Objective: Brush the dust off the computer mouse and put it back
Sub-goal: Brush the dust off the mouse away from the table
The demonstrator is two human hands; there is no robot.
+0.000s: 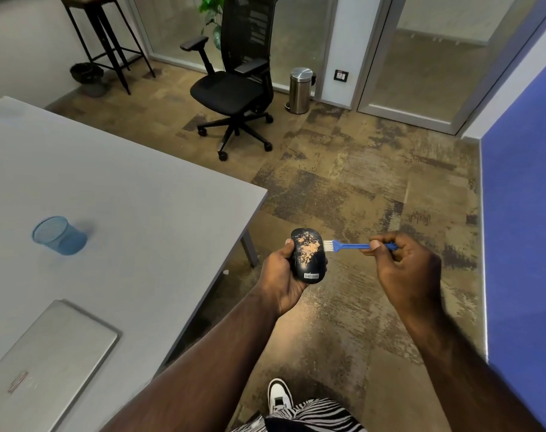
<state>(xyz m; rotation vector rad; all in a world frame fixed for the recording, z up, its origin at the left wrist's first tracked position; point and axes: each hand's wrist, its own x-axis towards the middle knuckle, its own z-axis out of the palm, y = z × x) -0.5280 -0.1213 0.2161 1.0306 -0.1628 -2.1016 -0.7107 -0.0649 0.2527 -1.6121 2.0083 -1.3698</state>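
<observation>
A black computer mouse (308, 257) with tan dust speckled over its top is held in my left hand (281, 275), out over the floor just past the table's corner. My right hand (404, 263) pinches the handle of a small blue brush (349, 245). The brush's white bristles touch the mouse's upper right edge. Both hands are closed around what they hold.
The grey table (141, 198) on the left carries a blue mesh cup (58, 235) lying on its side and a closed silver laptop (47, 363). A black office chair (234, 82), a steel bin (299, 90), a tall stool (103, 35) and a blue panel (524, 244) at right surround the carpeted floor.
</observation>
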